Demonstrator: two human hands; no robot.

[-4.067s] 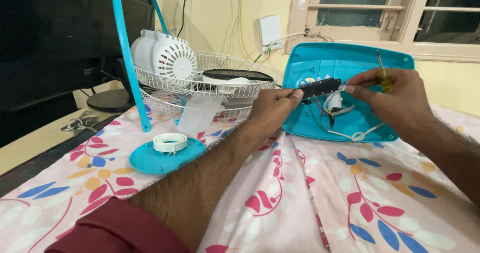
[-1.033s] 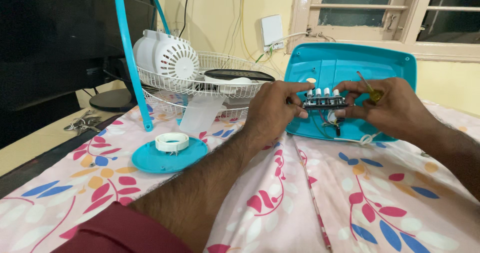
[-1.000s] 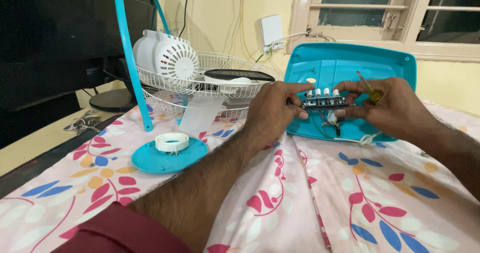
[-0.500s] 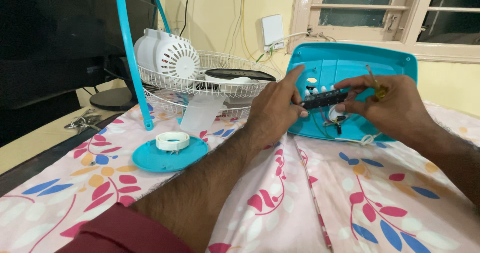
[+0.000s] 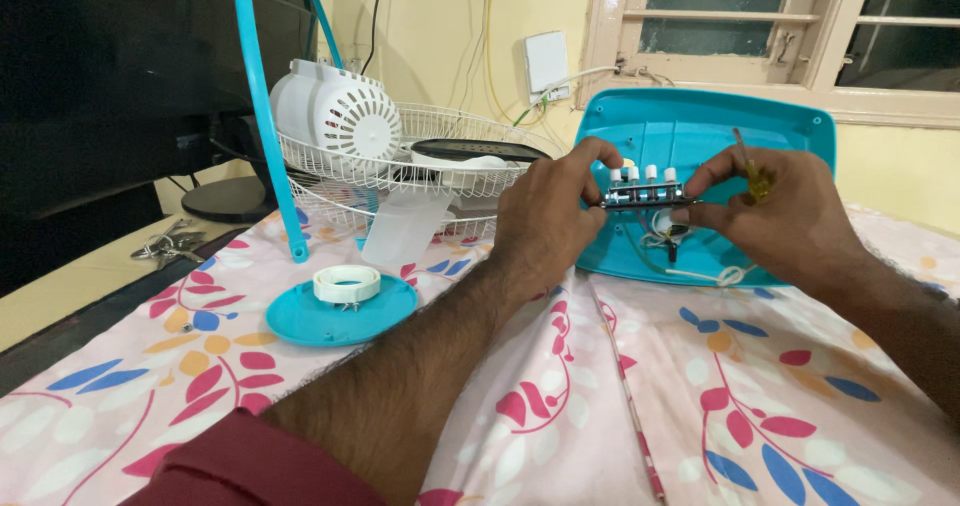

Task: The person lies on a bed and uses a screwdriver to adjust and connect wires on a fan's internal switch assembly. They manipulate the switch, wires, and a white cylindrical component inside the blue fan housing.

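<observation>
Flowered cloth (image 5: 760,406) covers the table; mid-frame, left hand (image 5: 545,216) and right hand (image 5: 790,216) pinch a switch block (image 5: 645,194) over the teal fan base (image 5: 700,136), right also gripping a screwdriver (image 5: 750,166). Tugging could snap its thin wires (image 5: 690,266).

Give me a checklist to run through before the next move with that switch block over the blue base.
1. Switch block held at both ends: ok, left hand and right hand each pinch one end.
2. White buttons upright: ok, a row of them points up.
3. Wires free of snags: cannot tell, they trail down onto the blue base and are partly hidden by the hands.
4. Screwdriver under control: ok, it is tucked in the right hand, yellow handle showing.
5. Blue base steady: cannot tell, it leans tilted against the wall on the flowered cloth.
6. Round blue cap out of the way: ok, it lies apart, left of the forearm.
</observation>
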